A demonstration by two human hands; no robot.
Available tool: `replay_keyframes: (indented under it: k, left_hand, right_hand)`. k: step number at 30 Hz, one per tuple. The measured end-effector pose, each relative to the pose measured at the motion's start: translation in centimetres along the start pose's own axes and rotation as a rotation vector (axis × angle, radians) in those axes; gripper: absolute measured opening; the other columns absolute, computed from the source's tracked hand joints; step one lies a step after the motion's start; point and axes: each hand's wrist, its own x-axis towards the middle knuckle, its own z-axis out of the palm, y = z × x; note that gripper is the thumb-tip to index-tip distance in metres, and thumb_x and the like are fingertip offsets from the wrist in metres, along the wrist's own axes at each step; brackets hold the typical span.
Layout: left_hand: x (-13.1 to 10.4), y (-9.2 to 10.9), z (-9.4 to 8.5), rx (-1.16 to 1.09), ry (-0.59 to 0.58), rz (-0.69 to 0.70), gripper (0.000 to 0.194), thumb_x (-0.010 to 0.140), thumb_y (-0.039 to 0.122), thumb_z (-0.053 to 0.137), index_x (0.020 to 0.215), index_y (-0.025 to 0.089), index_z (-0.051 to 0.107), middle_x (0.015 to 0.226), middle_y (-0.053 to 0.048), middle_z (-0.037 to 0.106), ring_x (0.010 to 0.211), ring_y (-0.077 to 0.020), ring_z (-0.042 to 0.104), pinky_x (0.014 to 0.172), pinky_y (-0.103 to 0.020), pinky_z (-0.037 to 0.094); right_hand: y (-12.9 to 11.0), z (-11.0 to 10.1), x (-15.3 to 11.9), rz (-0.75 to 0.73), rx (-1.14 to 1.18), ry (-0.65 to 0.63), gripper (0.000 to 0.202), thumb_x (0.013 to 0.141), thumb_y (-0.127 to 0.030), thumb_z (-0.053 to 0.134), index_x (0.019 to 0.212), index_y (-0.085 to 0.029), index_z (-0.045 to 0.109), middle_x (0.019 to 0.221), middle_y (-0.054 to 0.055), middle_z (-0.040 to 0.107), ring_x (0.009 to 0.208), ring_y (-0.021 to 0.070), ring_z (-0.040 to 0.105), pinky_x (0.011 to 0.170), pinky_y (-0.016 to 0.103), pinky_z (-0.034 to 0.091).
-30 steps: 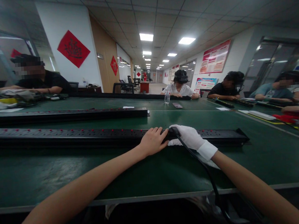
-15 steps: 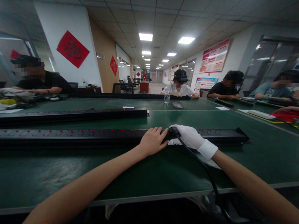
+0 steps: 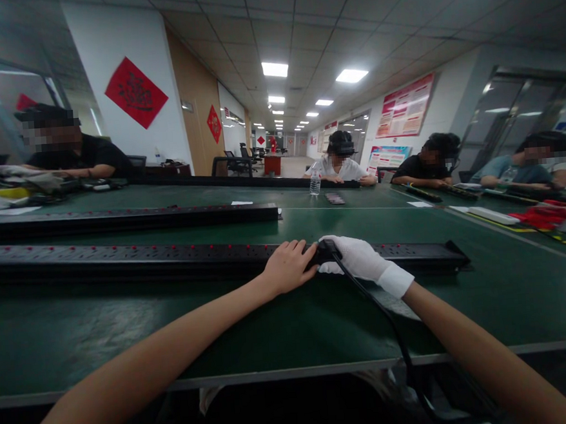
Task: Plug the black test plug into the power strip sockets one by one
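A long black power strip [image 3: 121, 257] with sockets and small red parts along its top lies across the table before me. My left hand [image 3: 291, 267], bare, is closed over the strip's near edge, its fingers resting on the top. Just to its right, my right hand [image 3: 358, 258] in a white glove grips a black plug [image 3: 328, 251] at the strip's top face. The plug's lower end is hidden, so I cannot tell how far it sits in a socket. From the plug a black power cord [image 3: 384, 315] runs down over the table's front edge.
Behind lies a second black power strip [image 3: 167, 219] on the green table [image 3: 253, 343]. A water bottle [image 3: 314, 182] stands farther back. Several people sit around the table. Gloves and other items are heaped at far left [image 3: 23, 175]; a white box-like piece [image 3: 494, 215] lies at right.
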Motion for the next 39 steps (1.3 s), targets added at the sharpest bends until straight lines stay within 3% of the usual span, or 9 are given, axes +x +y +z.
replay_keyframes:
  k: [13,20,25,30,39]
  left_hand:
    - [0.0,0.0,0.2,0.018,0.01,0.003,0.047,0.087,0.043,0.037,0.124,0.014,0.042,0.11,-0.013,0.054,0.102,-0.0252,0.051,0.08,-0.036,0.04]
    - [0.0,0.0,0.2,0.01,0.003,0.003,0.048,0.087,0.043,0.037,0.124,0.014,0.041,0.109,-0.014,0.054,0.101,-0.0252,0.051,0.08,-0.036,0.04]
    - [0.1,0.0,0.1,0.01,0.008,0.0,0.048,0.087,0.044,0.035,0.124,0.014,0.042,0.108,-0.013,0.054,0.101,-0.0254,0.051,0.079,-0.036,0.04]
    - [0.1,0.0,0.1,0.008,0.007,-0.006,0.048,0.087,0.045,0.035,0.124,0.014,0.042,0.107,-0.013,0.055,0.1,-0.0249,0.051,0.079,-0.036,0.04]
    - [0.1,0.1,0.0,0.003,0.005,-0.006,0.048,0.088,0.043,0.034,0.124,0.014,0.042,0.108,-0.013,0.055,0.099,-0.0251,0.051,0.08,-0.036,0.04]
  right_hand:
    - [-0.4,-0.1,-0.2,0.01,-0.02,0.024,0.05,0.075,-0.049,0.056,0.115,-0.019,0.049,0.102,0.009,0.062,0.093,0.0226,0.059,0.078,0.032,0.045]
    - [-0.2,-0.2,-0.2,0.0,0.014,0.025,0.05,0.079,-0.053,0.05,0.116,-0.02,0.05,0.107,0.009,0.061,0.095,0.0211,0.059,0.08,0.032,0.044]
    - [-0.6,-0.5,-0.2,-0.011,0.018,0.024,0.065,0.069,-0.066,0.053,0.115,-0.021,0.051,0.102,0.009,0.062,0.091,0.0227,0.06,0.076,0.031,0.045]
    - [-0.7,0.2,-0.1,0.025,-0.049,0.086,0.067,0.061,-0.069,0.058,0.109,-0.021,0.055,0.096,0.008,0.064,0.088,0.0235,0.061,0.074,0.031,0.045]
    - [-0.5,1.1,0.0,0.059,-0.117,0.127,0.061,0.063,-0.068,0.057,0.102,-0.02,0.056,0.089,0.007,0.064,0.082,0.0225,0.062,0.07,0.029,0.044]
